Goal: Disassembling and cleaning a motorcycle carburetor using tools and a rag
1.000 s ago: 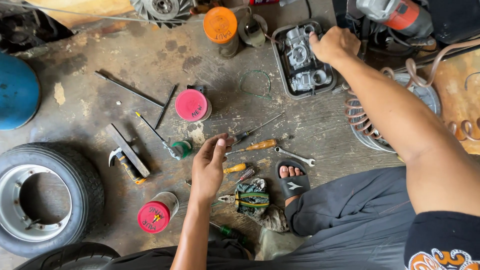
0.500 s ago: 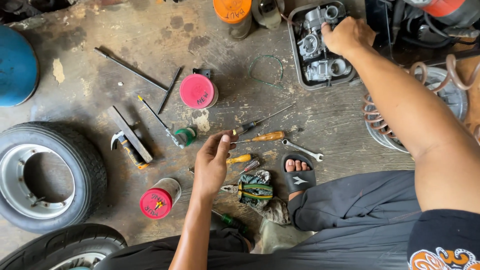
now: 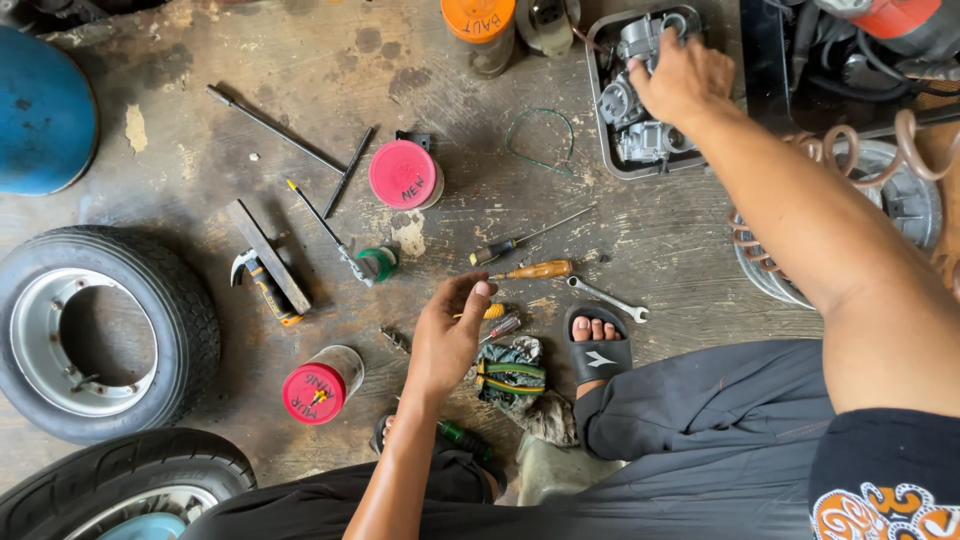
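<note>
Fig.: left hand (image 3: 447, 337), fingers loosely curled & empty, has crept toward yellow-handled screwdriver (image 3: 487, 312) at its fingertips; right hand (image 3: 680, 80) still grips carburetor (image 3: 640, 100) in tray (image 3: 598, 120), suggesting tool pick-up.

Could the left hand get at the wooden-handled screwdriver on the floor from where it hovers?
Probably yes. The left hand hangs just short of the wooden-handled screwdriver, which lies flat on the floor. Only bare floor shows between them, and nothing lies over the handle.
</note>
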